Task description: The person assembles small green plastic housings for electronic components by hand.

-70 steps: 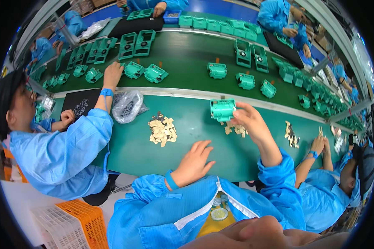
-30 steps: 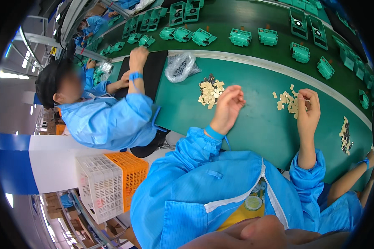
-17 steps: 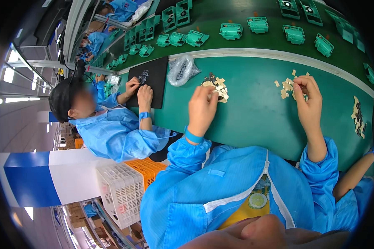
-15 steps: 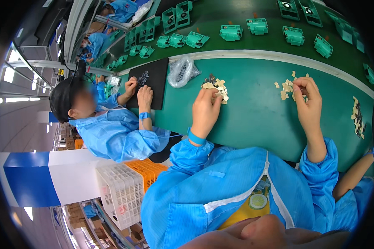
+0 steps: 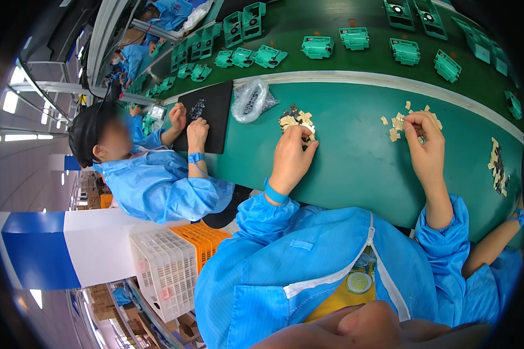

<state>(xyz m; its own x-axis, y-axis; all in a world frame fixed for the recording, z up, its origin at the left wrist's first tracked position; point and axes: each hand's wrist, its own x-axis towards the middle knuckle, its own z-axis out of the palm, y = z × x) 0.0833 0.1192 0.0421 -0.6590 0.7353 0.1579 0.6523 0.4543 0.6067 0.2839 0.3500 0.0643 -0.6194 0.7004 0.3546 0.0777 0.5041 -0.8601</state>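
My left hand [image 5: 292, 160], a blue band at its wrist, is at the near edge of a pile of small cream and black pieces [image 5: 296, 117] on the green tabletop [image 5: 355, 157]. Its thumb and fingers curl toward each other; anything between them is too small to make out. Farther right, my right hand [image 5: 428, 148] is over a loose scatter of small cream pieces [image 5: 397, 123]. Thumb and forefinger close in a pinch there, and the fingers hide what they hold, if anything.
Left of me a co-worker [image 5: 157, 174] handles small dark pieces on a black mat [image 5: 220, 116]. A clear plastic bag [image 5: 253, 102] lies beside it. Beyond a pale rail [image 5: 355, 77] are several green housings [image 5: 317, 47]. Another mixed pile [image 5: 497, 166] lies far right, near another person's arm [image 5: 495, 250].
My left hand has shifted slightly right, its thumb lower by the pile. My right hand stays over the cream pieces, its fingers curled a little differently. The co-worker's hand has drawn back from the dark pieces.
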